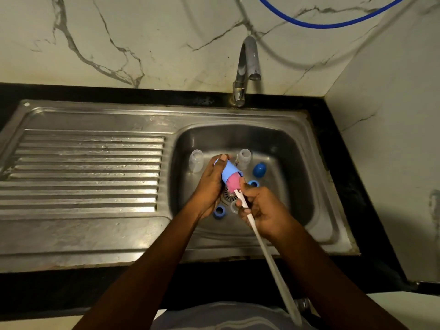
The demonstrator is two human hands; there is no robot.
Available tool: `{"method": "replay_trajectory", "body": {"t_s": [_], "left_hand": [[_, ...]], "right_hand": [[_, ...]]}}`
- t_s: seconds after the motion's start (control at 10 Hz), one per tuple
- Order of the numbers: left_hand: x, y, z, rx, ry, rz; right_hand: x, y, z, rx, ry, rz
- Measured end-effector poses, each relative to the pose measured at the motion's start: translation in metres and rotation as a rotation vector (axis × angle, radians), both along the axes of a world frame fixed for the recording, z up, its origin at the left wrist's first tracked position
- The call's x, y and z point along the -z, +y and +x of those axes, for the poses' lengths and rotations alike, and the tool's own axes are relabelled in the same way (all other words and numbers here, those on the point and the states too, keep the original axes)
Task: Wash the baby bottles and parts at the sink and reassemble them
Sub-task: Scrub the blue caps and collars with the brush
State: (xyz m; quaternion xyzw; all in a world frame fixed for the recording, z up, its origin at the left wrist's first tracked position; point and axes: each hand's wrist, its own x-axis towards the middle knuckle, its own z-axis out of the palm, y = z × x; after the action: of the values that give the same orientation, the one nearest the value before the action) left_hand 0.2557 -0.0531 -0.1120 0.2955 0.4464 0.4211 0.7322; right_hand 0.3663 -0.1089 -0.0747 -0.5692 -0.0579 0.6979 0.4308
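Head view | left hand (210, 184) grips light-blue cap (229, 173), frame centre above sink (297, 148) | right hand (264, 210) clasps brush handle (262, 244) | pink sponge head (234, 184) inside cap.

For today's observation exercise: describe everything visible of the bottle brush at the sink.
The bottle brush has a pink sponge-like head and a long, thin white handle, seemingly plastic. It slants up-left over the sink basin, head pushed partly into a light blue cap gripped by the left hand. The right hand grips the handle just behind the head.
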Motion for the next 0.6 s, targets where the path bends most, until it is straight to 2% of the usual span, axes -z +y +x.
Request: {"method": "replay_trajectory", "body": {"t_s": [0.1,0.2,0.3,0.4,0.5,0.6], "left_hand": [[-0.003,0.002,-0.006,0.081,-0.055,-0.094],[-0.008,0.008,-0.015,0.212,-0.012,-0.127],[-0.018,0.01,-0.01,0.167,-0.002,-0.196],[-0.008,0.001,0.002,-0.035,-0.024,-0.19],[0.0,-0.005,0.0,-0.131,-0.191,-0.075],[-0.001,0.0,-0.01,-0.064,-0.12,0.043]], "right_hand": [[0.009,-0.003,0.005,-0.085,-0.608,0.271],[0.023,-0.006,0.019,-0.409,-1.533,0.761],[0.036,-0.007,0.017,-0.556,-1.746,0.86],[0.022,0.004,-0.002,-0.238,-0.834,0.377],[0.005,0.007,-0.007,0.018,0.145,-0.038],[0.003,0.005,-0.006,-0.066,-0.1,0.116]]}}
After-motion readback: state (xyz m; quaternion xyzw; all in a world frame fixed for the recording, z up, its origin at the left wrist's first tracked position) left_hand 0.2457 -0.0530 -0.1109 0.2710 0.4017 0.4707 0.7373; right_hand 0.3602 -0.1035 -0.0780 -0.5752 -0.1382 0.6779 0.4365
